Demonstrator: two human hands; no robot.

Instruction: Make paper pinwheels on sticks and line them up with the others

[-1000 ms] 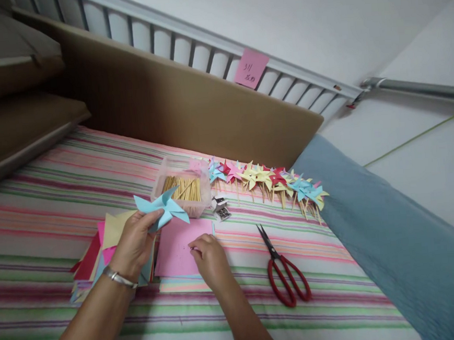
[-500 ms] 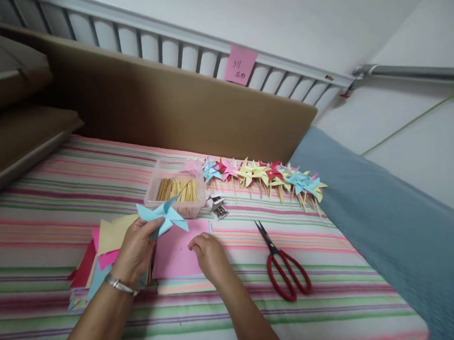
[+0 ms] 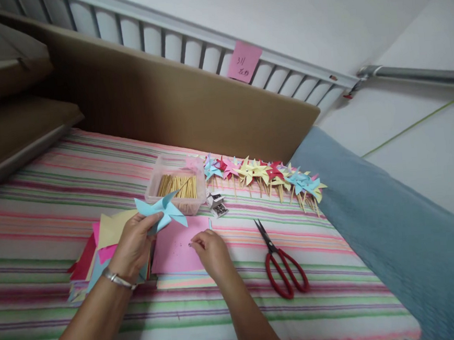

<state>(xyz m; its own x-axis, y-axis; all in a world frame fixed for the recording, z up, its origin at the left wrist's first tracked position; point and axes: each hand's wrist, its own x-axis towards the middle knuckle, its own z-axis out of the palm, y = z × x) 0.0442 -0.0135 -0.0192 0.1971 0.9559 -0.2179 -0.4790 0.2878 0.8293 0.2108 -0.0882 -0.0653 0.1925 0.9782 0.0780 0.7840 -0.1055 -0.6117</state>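
My left hand [image 3: 135, 240], with a silver bangle at the wrist, pinches a light blue paper pinwheel [image 3: 163, 211] between thumb and fingers. The pinwheel's blades are folded in, and no stick shows on it. Over a pink paper sheet [image 3: 170, 248], my right hand [image 3: 212, 250] is closed in a pinch on a tiny shiny thumbtack [image 3: 190, 244]. A small open box of thumbtacks [image 3: 218, 206] lies just beyond that hand. Behind the pinwheel stands a clear plastic box [image 3: 153, 177] holding many thin wooden sticks [image 3: 183, 188].
Finished pinwheels [image 3: 260, 171] on sticks lie in a row along the cardboard panel [image 3: 190, 105]. Red-handled scissors [image 3: 281, 262] rest to the right on the striped cloth [image 3: 319, 299]. Coloured paper sheets [image 3: 87, 265] are stacked at left. A pink note [image 3: 244, 61] hangs on the radiator.
Both hands keep their grips on the pinwheel and the thumbtack. The right hand has shifted very slightly; the camera view has tilted a little.
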